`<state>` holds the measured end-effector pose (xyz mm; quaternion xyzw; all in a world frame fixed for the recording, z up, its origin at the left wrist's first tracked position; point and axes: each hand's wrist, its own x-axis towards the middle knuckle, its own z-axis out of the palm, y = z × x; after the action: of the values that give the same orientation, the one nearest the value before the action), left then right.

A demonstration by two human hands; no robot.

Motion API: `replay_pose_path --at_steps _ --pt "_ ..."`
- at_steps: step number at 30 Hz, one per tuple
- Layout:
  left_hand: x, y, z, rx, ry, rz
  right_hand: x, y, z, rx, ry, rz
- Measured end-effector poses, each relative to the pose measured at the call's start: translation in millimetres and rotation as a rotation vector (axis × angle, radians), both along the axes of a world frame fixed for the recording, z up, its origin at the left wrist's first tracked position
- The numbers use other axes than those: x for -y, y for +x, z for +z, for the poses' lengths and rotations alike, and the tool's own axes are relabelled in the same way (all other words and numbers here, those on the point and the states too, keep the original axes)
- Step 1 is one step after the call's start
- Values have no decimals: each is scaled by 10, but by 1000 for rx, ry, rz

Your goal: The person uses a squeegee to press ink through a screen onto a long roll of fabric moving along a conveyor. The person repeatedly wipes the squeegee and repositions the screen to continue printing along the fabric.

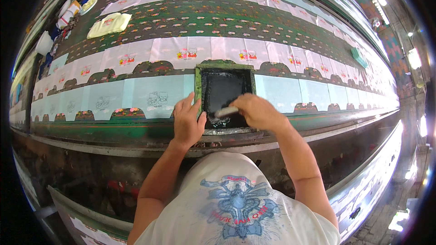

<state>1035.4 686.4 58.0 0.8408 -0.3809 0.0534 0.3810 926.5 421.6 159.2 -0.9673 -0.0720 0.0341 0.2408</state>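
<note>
A screen printing frame [198,81] with green sides and a dark, ink-covered mesh lies over the near row of pale blue fabric pieces [278,91]. At its left side bar is my left hand [187,122], the thumb on the inner edge and the fingers along the outside, closed on the bar. My right hand [260,112] is shut on a squeegee [226,111] with a pale handle. The squeegee is tilted over the near part of the mesh; its lower edge is hard to make out. Black line drawings [157,99] show on the blue pieces left of the frame.
Beyond the frame runs a row of pink pieces [154,49] with coloured prints on the long green table [150,126]. A folded yellow cloth [109,25] lies far left, a green block [359,57] to the right. A metal rail [113,148] borders the near edge.
</note>
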Motion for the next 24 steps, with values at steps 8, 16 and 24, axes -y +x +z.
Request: replay_pose_path --at_steps 8,16,24 --pt "10 217 174 232 304 -146 382 788 -319 276 3 -159" --pt "15 213 258 219 384 -169 -139 251 -457 367 -154 -141" --pt "11 191 171 218 342 -166 -655 -492 -373 240 -140 -148"
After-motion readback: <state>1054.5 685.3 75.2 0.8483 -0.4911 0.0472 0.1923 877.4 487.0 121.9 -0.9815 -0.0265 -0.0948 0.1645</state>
